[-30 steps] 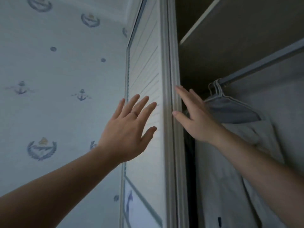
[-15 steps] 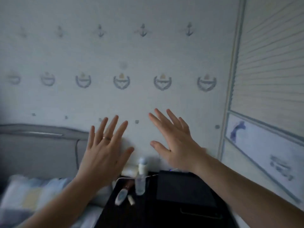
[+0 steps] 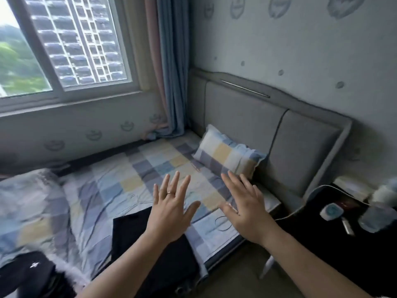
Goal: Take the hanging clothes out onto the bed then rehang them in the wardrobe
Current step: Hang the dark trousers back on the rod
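Note:
The bed [image 3: 137, 179] with a checked blue, yellow and grey sheet fills the middle of the view. A flat black garment [image 3: 133, 233] lies on its near edge, partly under my left forearm. Another black garment [image 3: 32, 274] with a small white mark lies at the lower left. My left hand [image 3: 171, 211], a ring on one finger, hovers over the bed with fingers spread and holds nothing. My right hand [image 3: 247, 209] hovers beside it, also spread and empty. The wardrobe is out of view.
A checked pillow [image 3: 227, 155] leans on the grey padded headboard [image 3: 279, 134]. A second pillow [image 3: 28, 198] lies at the left. A black bedside table [image 3: 335, 237] at the right carries bottles, small items and a white cable. A window and blue curtain [image 3: 171, 67] stand behind the bed.
The view has swung left and down from the wardrobe, past the wall, to the bed. Both hands stay spread and empty in front of me.

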